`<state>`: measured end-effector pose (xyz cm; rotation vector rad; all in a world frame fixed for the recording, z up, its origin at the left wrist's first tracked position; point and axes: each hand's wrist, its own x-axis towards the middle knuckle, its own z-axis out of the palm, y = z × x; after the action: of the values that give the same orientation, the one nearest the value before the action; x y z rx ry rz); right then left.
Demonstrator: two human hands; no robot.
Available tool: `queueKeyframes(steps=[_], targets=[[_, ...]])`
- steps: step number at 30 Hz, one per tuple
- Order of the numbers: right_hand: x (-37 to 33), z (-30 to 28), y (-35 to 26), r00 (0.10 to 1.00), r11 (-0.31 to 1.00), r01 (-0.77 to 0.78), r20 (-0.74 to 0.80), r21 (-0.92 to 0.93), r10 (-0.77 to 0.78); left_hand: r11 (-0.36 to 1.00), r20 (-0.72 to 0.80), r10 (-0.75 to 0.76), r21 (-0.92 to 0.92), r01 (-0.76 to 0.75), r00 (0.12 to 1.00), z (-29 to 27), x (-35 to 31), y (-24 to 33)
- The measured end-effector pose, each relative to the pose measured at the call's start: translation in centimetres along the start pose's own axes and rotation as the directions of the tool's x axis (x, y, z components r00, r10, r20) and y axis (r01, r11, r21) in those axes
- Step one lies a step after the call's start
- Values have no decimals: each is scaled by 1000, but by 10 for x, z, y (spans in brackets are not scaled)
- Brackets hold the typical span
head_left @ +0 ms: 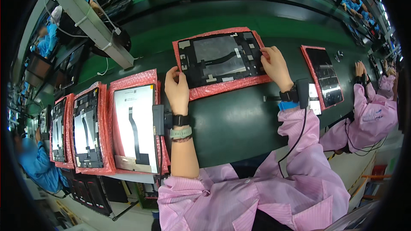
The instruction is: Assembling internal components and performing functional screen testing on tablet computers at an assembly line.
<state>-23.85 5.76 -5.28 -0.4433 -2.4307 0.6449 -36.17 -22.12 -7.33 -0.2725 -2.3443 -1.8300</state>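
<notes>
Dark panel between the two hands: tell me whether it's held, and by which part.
The dark panel is held by its two short edges: the left hand at the left one, the right hand at the right.

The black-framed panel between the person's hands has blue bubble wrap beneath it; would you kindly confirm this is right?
Not quite: the head view shows the bubble wrap is pinkish red, not blue. The black-framed panel does have it beneath, between the left hand and right hand.
</notes>
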Motion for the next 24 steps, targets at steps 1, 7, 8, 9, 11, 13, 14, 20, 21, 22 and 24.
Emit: queueKeyframes(steps=[1,7,8,9,11,13,14,20,21,22,24], targets=[[2,2,3,1000,999,-26,-5,18,26,1000,2,-16,-8,16,1000,-4,-1,-2],[-4,2,14,973,941,-230,60,247,222,996,48,-84,-23,85,995,-9,4,-5],[-6,1,14,967,929,-253,75,272,242,996,53,-85,-23,86,995,-9,4,-5],[-7,2,15,970,933,-244,58,265,237,993,70,-117,-19,118,991,-10,4,-5],[-10,3,18,982,937,-185,13,297,190,991,82,-119,-51,123,990,-11,4,-4],[-10,3,23,970,922,-243,56,302,237,988,101,-119,-84,127,988,-13,4,0],[-9,4,26,972,911,-237,79,337,223,987,113,-108,-108,120,988,-14,4,1],[-8,9,34,953,849,-299,99,436,285,970,156,-152,-167,178,976,-13,5,8],[-9,9,33,965,872,-256,56,418,256,972,164,-148,-160,174,975,-12,6,8],[-10,9,32,970,887,-233,32,398,240,974,161,-156,-139,179,975,-12,6,8],[-11,9,28,984,915,-156,-19,371,176,978,156,-168,-98,184,973,-11,6,6]])
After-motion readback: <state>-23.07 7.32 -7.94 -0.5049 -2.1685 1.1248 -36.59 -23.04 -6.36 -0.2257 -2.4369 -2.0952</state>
